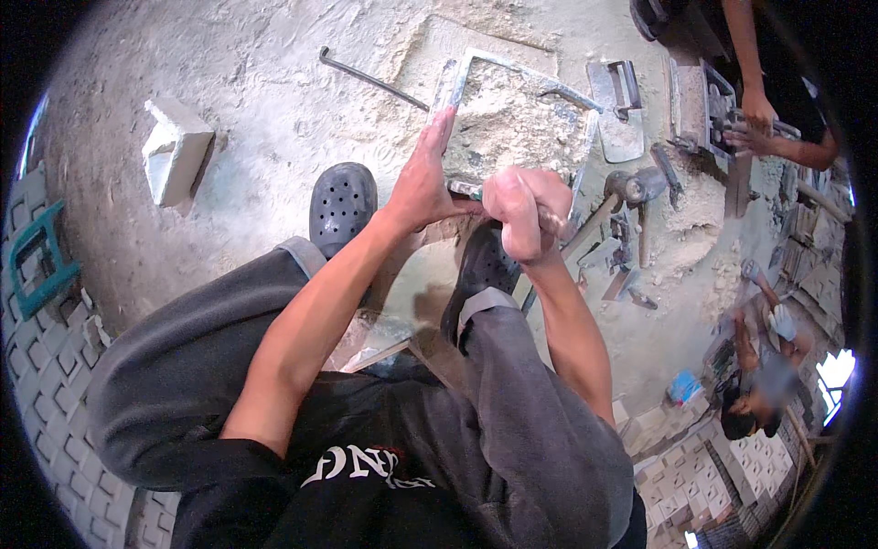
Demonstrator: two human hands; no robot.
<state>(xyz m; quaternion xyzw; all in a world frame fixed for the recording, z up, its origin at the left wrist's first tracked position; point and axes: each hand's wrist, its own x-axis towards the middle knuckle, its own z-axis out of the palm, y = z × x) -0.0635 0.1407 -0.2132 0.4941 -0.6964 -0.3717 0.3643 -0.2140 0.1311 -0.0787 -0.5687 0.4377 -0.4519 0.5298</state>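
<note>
My left hand (425, 178) is held with its fingers stretched out and together, along the near left side of a metal frame (521, 69). Its thumb points right, towards my other hand. Pale crumbly material (508, 128) fills the inside of the frame. My right hand (529, 209) is closed in a fist around a slim-handled tool (554, 222), over the frame's near edge. Part of the handle shows beside the fist; a narrow greenish piece shows between the hands. The tool's kind is hidden by my grip.
A bent metal rod (370, 78) and a whitish block (176, 151) lie to the left. On the right are a flat metal float (617, 110), a hammer (631, 187) and several small tools. Another person's hands (759, 128) work at the far right; a further person sits lower right.
</note>
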